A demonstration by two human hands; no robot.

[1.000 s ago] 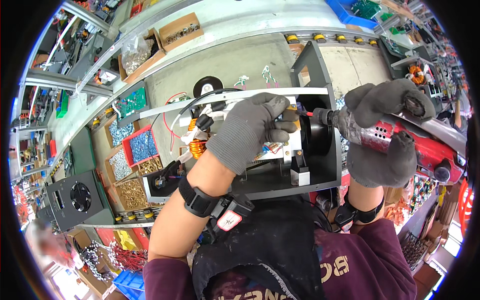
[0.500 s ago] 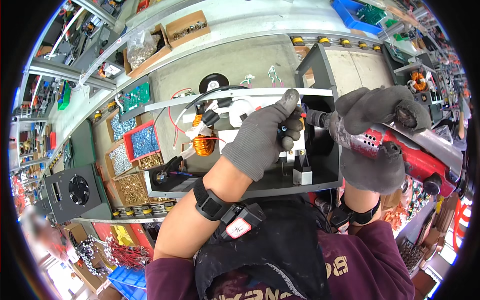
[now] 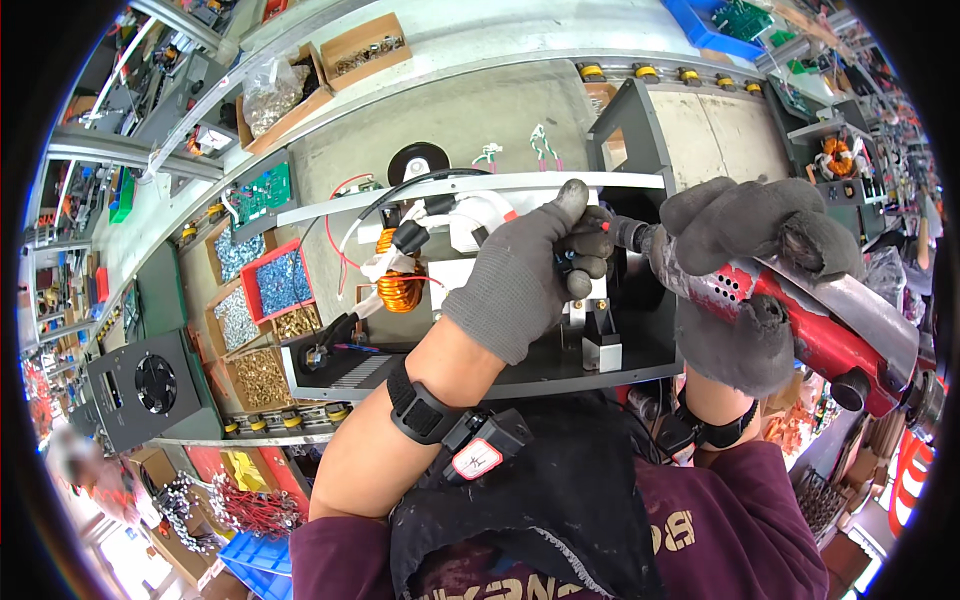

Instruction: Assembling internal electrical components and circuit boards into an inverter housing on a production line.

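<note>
My right hand (image 3: 745, 285), in a grey glove, is wrapped round a worn red power screwdriver (image 3: 735, 290). Its chuck (image 3: 632, 236) points left, and the tip meets the fingertips of my left hand (image 3: 520, 270). That hand, gloved too, is curled closed over the right part of a dark metal chassis (image 3: 450, 380). Small blue bits that look like screws show between its fingers; the bit's very end is hidden there. Inside the chassis, left of my hand, sit a copper-wound toroidal coil (image 3: 400, 285) and cables. A small metal bracket (image 3: 602, 350) stands below my fingers.
Left of the chassis are a red bin of blue screws (image 3: 282, 283) and boxes of brass fasteners (image 3: 262, 378). A green circuit board (image 3: 262, 195), a black disc (image 3: 419, 162) and a dark fan panel (image 3: 147, 385) lie around. Cardboard boxes (image 3: 365, 50) line the far side.
The screwdriver's rear end has swung slightly down toward me, with its tip staying by my left fingertips. The chassis appears a little further left and up in view.
</note>
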